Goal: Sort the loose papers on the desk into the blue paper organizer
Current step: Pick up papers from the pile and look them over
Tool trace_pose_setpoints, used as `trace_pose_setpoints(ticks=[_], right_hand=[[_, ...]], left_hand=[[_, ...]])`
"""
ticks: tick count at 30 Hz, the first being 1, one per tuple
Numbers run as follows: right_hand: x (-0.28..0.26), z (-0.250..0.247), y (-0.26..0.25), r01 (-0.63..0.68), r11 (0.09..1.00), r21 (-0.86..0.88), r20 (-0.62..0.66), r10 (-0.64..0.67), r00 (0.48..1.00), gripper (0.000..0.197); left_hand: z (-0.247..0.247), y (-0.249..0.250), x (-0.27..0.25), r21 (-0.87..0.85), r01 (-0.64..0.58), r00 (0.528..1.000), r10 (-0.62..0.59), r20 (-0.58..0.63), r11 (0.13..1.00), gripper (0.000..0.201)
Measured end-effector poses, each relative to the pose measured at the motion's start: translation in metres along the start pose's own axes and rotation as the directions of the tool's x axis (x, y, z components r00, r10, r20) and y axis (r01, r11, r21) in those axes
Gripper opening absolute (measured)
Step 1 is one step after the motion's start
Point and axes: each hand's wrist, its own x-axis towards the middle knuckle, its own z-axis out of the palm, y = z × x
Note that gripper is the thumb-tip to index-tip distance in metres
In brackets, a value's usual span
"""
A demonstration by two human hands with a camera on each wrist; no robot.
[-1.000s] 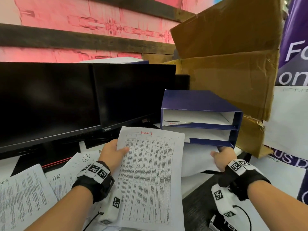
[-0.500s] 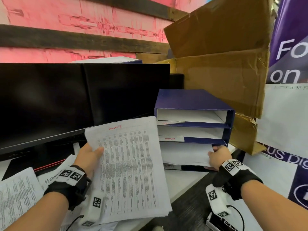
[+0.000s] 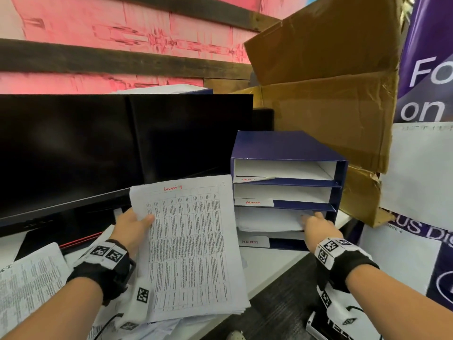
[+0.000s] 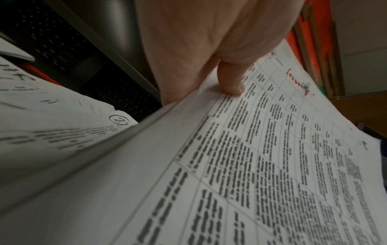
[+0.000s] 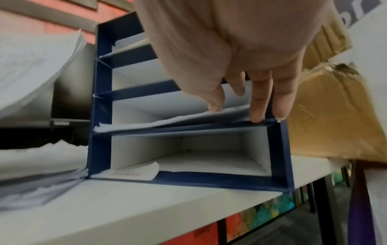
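Right hand [image 3: 316,225] is at the third slot down of the blue paper organizer [image 3: 289,148], fingers [image 5: 259,102] straight, pressing on a thin batch of sheets [image 5: 188,119] lying in that slot. Its front edge sits about flush with the shelf lip. Left hand [image 3: 132,228] grasps the stapled table printout [image 3: 191,244], thumb [image 4: 230,81] on top, red word at the head that seems to match the bottom slot's label [image 3: 250,241]. More loose papers [image 3: 27,285] on the desk, left. To do it well: push flat until the sheets stop at the back wall, keep fingertips low so the edge doesn't curl, then feed the printout level into the bottom slot.
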Motion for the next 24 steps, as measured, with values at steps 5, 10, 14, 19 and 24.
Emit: trace_pose_setpoints(ticks=[5,10,14,19,24], right_hand=[[-0.011,-0.014,-0.015,0.016,0.998,-0.069,-0.210,-0.030,0.977,0.025],[-0.030,-0.023,-0.036,0.319,0.480,0.817,-0.154,-0.351,0.924,0.042],[-0.035,-0.032,-0.046,0.318,0.376,0.870,-0.240,-0.239,0.941,0.018],[-0.051,-0.071,-0.072,0.535,0.219,0.816,-0.530,-0.085,0.844,0.028],[-0.057,-0.064,-0.104,0.516,0.108,0.850,-0.503,-0.128,0.855,0.033]], left_hand=[[0.017,0.016,-0.010,-0.033,-0.007,0.996,0.010,0.088,0.999,0.022],[0.056,0.031,-0.026,-0.071,-0.032,0.987,0.043,0.153,0.997,0.021],[0.079,0.043,-0.039,-0.118,-0.041,0.989,0.056,0.134,0.992,0.017],[0.073,0.091,-0.036,-0.193,-0.227,0.973,0.216,-0.076,0.955,0.005],[0.059,0.098,-0.043,-0.133,-0.309,0.945,0.288,-0.157,0.942,0.005]])
